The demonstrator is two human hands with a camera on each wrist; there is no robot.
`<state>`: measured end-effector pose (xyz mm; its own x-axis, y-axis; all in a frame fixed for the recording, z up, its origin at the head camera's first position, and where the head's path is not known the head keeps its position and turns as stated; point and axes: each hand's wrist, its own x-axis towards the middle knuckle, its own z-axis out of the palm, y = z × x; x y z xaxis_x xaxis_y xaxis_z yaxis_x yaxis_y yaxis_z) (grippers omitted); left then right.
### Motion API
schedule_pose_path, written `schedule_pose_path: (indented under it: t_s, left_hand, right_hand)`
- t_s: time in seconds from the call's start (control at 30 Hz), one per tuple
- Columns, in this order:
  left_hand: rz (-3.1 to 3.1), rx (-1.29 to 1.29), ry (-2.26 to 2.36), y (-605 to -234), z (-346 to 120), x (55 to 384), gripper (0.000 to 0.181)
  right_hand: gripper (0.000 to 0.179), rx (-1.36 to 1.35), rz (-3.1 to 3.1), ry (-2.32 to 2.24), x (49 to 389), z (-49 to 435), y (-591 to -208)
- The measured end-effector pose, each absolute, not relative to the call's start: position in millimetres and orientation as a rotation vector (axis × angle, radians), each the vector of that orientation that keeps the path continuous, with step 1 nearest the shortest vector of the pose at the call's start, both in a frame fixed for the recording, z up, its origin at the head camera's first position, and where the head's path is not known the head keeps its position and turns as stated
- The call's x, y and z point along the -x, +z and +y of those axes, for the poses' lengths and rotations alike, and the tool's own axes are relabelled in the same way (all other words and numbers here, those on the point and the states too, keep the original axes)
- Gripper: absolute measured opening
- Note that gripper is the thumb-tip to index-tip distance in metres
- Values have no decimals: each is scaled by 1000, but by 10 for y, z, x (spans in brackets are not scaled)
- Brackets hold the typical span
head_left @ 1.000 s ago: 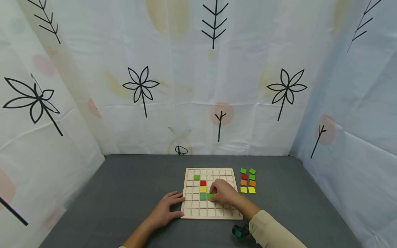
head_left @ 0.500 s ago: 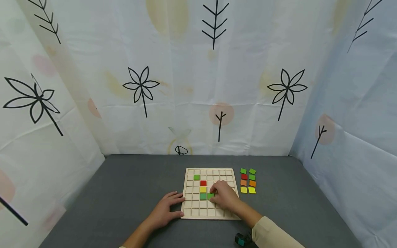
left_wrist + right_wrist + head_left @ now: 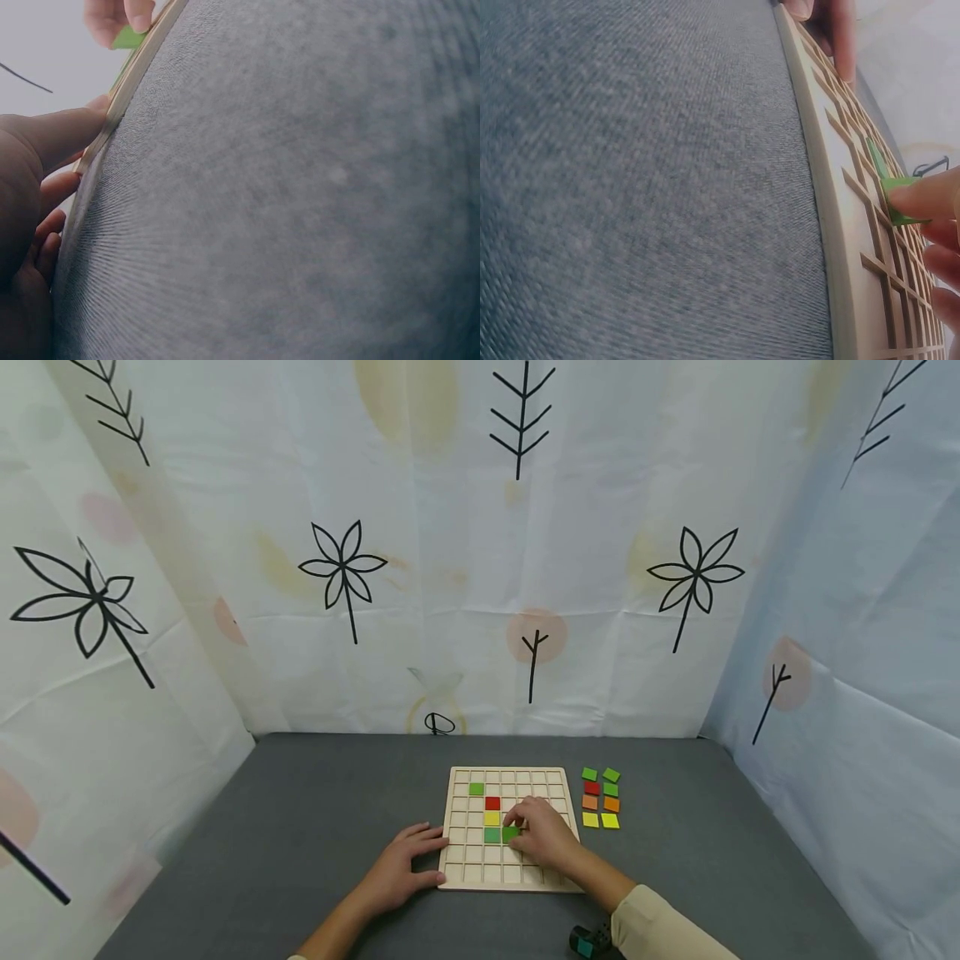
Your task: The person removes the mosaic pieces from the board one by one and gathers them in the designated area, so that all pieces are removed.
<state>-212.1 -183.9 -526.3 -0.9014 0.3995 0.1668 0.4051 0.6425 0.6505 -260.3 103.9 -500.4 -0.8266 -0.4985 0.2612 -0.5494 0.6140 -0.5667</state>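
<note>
A square wooden grid board (image 3: 472, 873) lies on the grey table. My right hand (image 3: 543, 832) pinches a green square tile (image 3: 509, 834) between thumb and fingertips, over a cell near the board's middle. In the right wrist view this tile (image 3: 904, 216) stands tilted up from the grid. Left of it sits a teal tile (image 3: 491, 835), with a yellow tile (image 3: 491, 818) and a red tile (image 3: 492, 803) in the cells above. Another green tile (image 3: 476, 789) lies farther up and left. My left hand (image 3: 397, 868) touches the board's left edge, fingers extended.
Right of the board, loose tiles lie in two columns: several green tiles (image 3: 611, 790), a red tile (image 3: 591, 787), orange tiles (image 3: 611, 804) and yellow tiles (image 3: 610, 820). A small black device (image 3: 588, 941) is near my right sleeve. Patterned white cloth (image 3: 480, 568) encloses the table's back and sides.
The green tile in my right hand, earlier looking level with the grid, now looks darker and tilted. My right fingers have shifted slightly; the left hand stays in place.
</note>
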Motion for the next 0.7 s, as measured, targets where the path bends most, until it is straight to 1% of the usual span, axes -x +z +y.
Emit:
schedule_pose_path:
  t_s: [0.37,0.7]
  left_hand:
    - [-2843,686,-1143,-5241,-1830,2119,56]
    - [-2851,686,-1129,-5248,-1833,2122,57]
  right_hand:
    - [16,-1015,-2680,1212,2627,1111,-5036]
    - [16,-965,-2664,1207,2674,1276,-4946]
